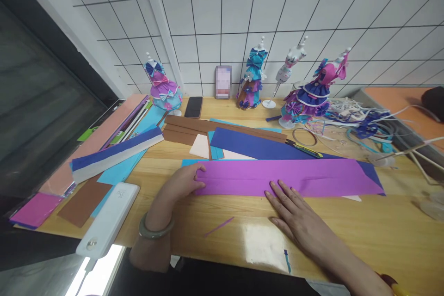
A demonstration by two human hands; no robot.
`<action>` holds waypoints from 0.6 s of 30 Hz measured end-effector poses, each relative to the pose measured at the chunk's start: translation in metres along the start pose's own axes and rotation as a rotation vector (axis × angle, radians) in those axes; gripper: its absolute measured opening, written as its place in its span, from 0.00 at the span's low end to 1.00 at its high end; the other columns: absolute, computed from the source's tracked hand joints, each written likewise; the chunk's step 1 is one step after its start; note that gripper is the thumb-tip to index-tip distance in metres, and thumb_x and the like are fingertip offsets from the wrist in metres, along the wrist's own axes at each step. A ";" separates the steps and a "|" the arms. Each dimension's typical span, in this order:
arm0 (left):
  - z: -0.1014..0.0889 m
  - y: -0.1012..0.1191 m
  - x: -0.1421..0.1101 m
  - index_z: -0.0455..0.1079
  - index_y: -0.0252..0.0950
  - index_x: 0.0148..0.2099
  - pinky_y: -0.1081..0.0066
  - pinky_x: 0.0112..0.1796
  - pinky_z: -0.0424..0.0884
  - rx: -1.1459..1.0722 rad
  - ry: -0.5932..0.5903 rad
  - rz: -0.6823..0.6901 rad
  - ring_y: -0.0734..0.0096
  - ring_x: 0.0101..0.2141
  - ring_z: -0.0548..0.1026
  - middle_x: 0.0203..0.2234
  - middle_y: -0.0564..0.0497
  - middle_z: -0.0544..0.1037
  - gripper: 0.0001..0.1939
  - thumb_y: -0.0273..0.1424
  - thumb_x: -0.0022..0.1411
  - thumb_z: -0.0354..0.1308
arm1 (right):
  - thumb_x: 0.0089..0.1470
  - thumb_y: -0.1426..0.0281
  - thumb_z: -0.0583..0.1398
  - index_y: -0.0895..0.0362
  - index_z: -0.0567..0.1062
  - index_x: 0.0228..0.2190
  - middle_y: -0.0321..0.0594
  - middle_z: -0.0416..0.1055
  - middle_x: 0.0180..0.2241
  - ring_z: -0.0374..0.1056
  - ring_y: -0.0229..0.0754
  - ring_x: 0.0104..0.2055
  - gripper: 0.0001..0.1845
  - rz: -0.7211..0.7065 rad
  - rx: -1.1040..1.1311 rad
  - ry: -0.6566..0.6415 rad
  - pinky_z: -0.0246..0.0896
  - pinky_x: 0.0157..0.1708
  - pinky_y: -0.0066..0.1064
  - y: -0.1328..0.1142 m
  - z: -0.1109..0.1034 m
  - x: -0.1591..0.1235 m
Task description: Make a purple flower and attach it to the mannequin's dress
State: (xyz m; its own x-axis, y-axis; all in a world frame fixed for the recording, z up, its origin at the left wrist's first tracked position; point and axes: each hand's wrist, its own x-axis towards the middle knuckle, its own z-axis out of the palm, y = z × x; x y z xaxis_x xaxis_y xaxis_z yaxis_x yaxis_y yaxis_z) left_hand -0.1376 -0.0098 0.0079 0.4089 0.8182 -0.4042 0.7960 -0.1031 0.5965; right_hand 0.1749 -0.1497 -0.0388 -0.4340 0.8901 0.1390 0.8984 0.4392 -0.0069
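Note:
A long purple strip (239,175) of paper-like sheet lies flat across the table in front of me, with a lengthwise crease and a slanted right end. My left hand (180,182) curls round its left end, thumb and fingers at the edge. My right hand (294,212) rests flat with fingers spread, the fingertips on the strip's lower edge. Dark blue sheets (256,143) lie behind and partly under it, and light blue shows at its upper left. A yellow-and-black cutter (305,149) lies on the blue sheet.
Small dress forms in ruffled outfits, such as a pink-and-blue one (308,90), stand along the tiled wall. Tangled cords (360,118) lie at right. Left are stacked coloured sheets (100,143) and a white power bank (109,219). Two phones, one flat (193,107), one upright (223,82), are behind.

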 end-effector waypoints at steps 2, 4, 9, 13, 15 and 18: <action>0.000 0.000 0.000 0.63 0.38 0.46 0.75 0.23 0.58 -0.007 -0.003 -0.007 0.72 0.24 0.67 0.21 0.56 0.67 0.21 0.34 0.47 0.54 | 0.56 0.58 0.50 0.57 0.56 0.58 0.45 0.49 0.60 0.36 0.51 0.63 0.30 0.002 0.018 0.005 0.45 0.56 0.49 0.000 0.000 0.000; -0.001 0.001 -0.001 0.63 0.38 0.46 0.74 0.23 0.58 -0.013 -0.011 -0.009 0.72 0.23 0.67 0.20 0.57 0.67 0.21 0.34 0.47 0.54 | 0.56 0.58 0.50 0.56 0.55 0.58 0.45 0.49 0.60 0.36 0.51 0.63 0.30 -0.001 0.019 0.003 0.45 0.56 0.50 0.000 -0.001 0.000; -0.002 0.005 -0.006 0.62 0.39 0.47 0.74 0.24 0.58 0.043 0.003 -0.015 0.72 0.25 0.68 0.21 0.56 0.69 0.22 0.33 0.47 0.54 | 0.56 0.59 0.51 0.56 0.59 0.56 0.47 0.48 0.61 0.37 0.53 0.63 0.28 -0.021 -0.013 -0.005 0.46 0.56 0.50 -0.001 -0.002 0.001; -0.008 0.009 -0.010 0.62 0.40 0.49 0.73 0.27 0.60 0.156 0.037 -0.041 0.69 0.29 0.69 0.25 0.54 0.71 0.22 0.32 0.48 0.54 | 0.57 0.59 0.51 0.54 0.60 0.56 0.47 0.47 0.61 0.37 0.53 0.63 0.27 -0.030 -0.015 -0.001 0.47 0.55 0.50 0.000 -0.002 0.001; -0.008 0.015 -0.012 0.62 0.39 0.50 0.70 0.32 0.62 0.230 0.110 -0.030 0.67 0.33 0.70 0.29 0.52 0.73 0.21 0.32 0.51 0.53 | 0.57 0.59 0.51 0.53 0.60 0.56 0.46 0.46 0.61 0.37 0.53 0.63 0.26 -0.028 0.000 0.005 0.46 0.55 0.50 0.000 -0.002 0.001; 0.002 0.035 -0.015 0.63 0.36 0.49 0.65 0.44 0.60 0.341 0.327 0.152 0.63 0.45 0.67 0.41 0.47 0.72 0.16 0.34 0.58 0.49 | 0.56 0.59 0.51 0.52 0.60 0.56 0.45 0.46 0.61 0.38 0.53 0.62 0.26 -0.025 0.010 0.010 0.46 0.55 0.50 0.001 -0.001 0.001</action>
State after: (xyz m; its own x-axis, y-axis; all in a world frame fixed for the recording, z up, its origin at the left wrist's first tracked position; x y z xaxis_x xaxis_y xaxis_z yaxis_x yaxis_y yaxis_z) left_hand -0.1152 -0.0270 0.0335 0.4140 0.9084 -0.0588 0.8611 -0.3699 0.3489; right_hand 0.1752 -0.1491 -0.0374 -0.4560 0.8774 0.1489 0.8863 0.4629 -0.0128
